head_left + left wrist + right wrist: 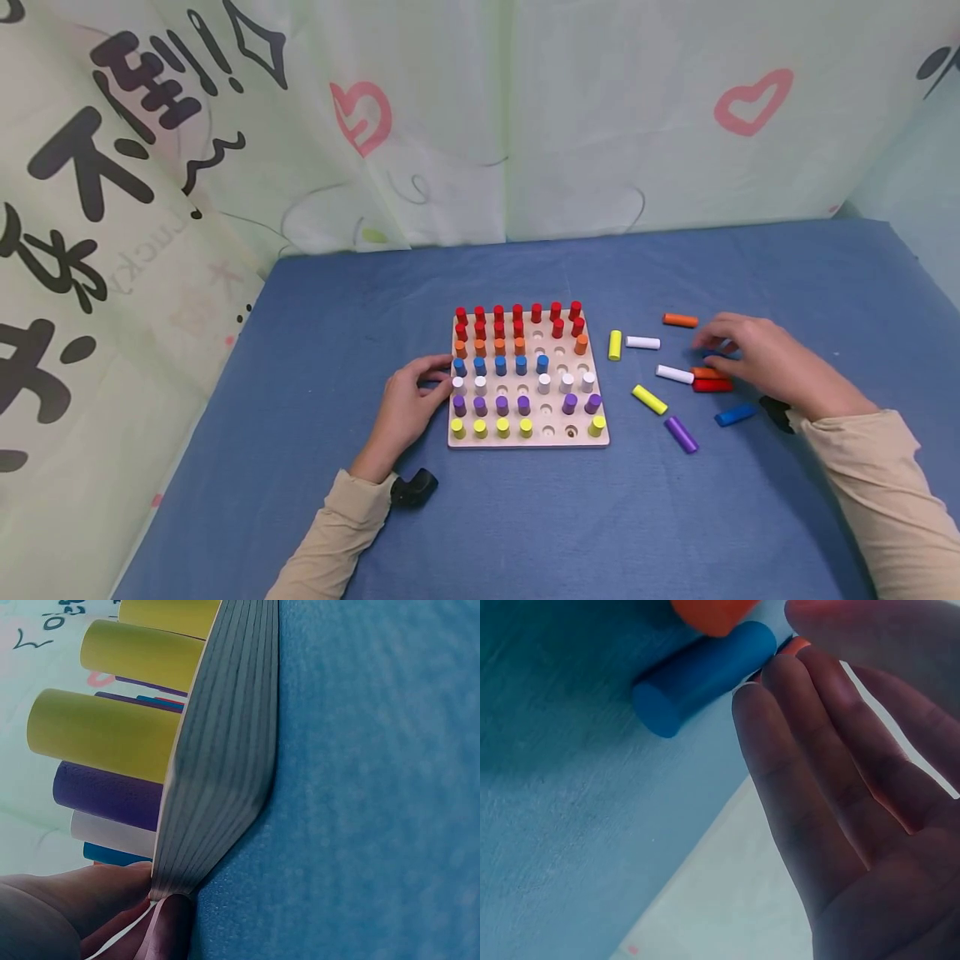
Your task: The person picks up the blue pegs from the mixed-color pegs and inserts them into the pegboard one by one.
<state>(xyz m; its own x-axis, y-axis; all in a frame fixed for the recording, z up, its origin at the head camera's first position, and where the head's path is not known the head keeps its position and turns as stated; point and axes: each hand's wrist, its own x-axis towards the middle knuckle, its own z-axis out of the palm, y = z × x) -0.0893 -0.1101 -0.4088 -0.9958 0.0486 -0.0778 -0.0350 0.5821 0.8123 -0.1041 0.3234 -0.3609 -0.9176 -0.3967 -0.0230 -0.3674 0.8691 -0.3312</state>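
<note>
A wooden pegboard (pixel 528 443) holds rows of red, orange, blue, white, purple and yellow pegs, with several bare holes towards its right side. My left hand (pixel 405 404) grips the board's left edge; in the left wrist view the thumb (pixel 112 896) lies against the top and a finger lies at the edge below. Over the loose pegs at the right, my right hand (pixel 765 367) reaches with fingers apart and nothing held. Its fingertips are close to a blue peg (pixel 705 679) lying on the cloth. Beside that is an orange peg (pixel 712 611).
Between board and right hand lie loose pegs: yellow (pixel 615 345), white (pixel 642 342) and purple (pixel 681 435) among them. Another blue peg (pixel 735 415) is near the right wrist. Blue cloth (pixel 360 333) covers the table; a printed curtain (pixel 562 125) hangs behind.
</note>
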